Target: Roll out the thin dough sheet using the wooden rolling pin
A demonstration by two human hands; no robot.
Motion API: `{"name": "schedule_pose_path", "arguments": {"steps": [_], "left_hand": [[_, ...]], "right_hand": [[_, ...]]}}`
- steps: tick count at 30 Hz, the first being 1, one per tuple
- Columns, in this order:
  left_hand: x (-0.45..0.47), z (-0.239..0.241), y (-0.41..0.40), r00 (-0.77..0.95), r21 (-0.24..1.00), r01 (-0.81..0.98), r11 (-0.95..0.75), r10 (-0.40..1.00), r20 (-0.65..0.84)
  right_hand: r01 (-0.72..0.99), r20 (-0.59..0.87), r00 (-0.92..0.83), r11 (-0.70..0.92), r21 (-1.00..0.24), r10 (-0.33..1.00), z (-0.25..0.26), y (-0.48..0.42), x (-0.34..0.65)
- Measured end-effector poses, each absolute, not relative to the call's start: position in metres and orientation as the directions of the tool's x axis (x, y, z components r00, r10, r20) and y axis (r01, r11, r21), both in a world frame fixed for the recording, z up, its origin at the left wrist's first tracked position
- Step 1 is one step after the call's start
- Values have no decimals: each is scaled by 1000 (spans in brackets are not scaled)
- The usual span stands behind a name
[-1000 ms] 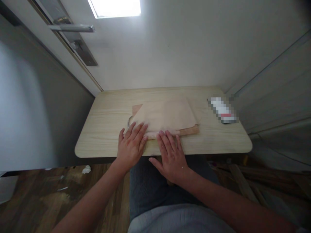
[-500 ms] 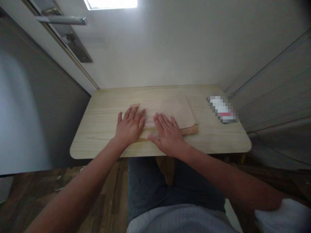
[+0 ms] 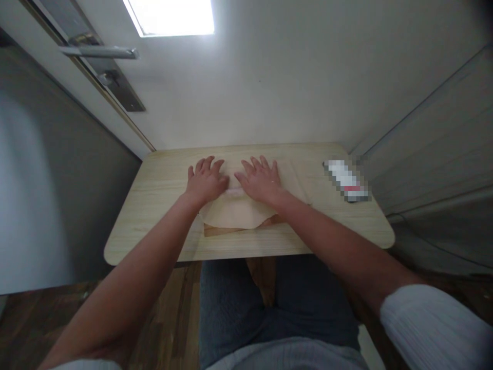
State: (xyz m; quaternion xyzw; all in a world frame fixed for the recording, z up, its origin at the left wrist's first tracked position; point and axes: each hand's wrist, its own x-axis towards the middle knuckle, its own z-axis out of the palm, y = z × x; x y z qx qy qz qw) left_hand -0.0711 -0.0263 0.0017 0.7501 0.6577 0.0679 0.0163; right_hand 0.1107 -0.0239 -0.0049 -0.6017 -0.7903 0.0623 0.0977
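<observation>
A flat, thin beige sheet [image 3: 231, 213], perhaps paper or a flattened bag, lies on the small wood-grain table [image 3: 154, 205]. A brown strip [image 3: 223, 230] shows along its near edge, and a pale band [image 3: 234, 191] crosses it between my hands. My left hand [image 3: 207, 180] rests palm down on its left part, with fingers spread. On the right side, my right hand [image 3: 260, 177] lies palm down with fingers spread too. Part of the sheet is hidden under my right hand and forearm.
A blurred-out rectangular object [image 3: 346, 180], white with a red patch, lies at the table's right end. Behind the table stands a white door [image 3: 269, 103] with a metal handle [image 3: 100, 52]. A cable [image 3: 431, 237] runs along the right wall.
Both hands have slid forward, away from me, over the sheet. More of its near part and the brown strip now show. The camera view has tilted up slightly.
</observation>
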Motion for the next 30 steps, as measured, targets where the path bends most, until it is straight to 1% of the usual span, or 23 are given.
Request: {"name": "schedule_pose_path", "arguments": {"steps": [5, 8, 15, 20, 30], "left_hand": [[-76, 0, 0, 5, 188, 982, -24, 995, 103], [-77, -6, 4, -35, 197, 980, 6, 989, 140], [-76, -17, -5, 20, 162, 985, -58, 974, 226], [-76, -13, -11, 59, 139, 986, -89, 977, 205], [-75, -10, -24, 96, 157, 980, -118, 986, 140]], "right_hand": [[939, 9, -261, 256, -231, 965, -5, -7, 109], [947, 37, -202, 204, -247, 979, -6, -1, 107], [942, 63, -163, 175, -287, 985, -14, -4, 105], [942, 101, -166, 188, -277, 981, -15, -11, 105], [940, 143, -197, 228, -254, 970, -17, -26, 106]]}}
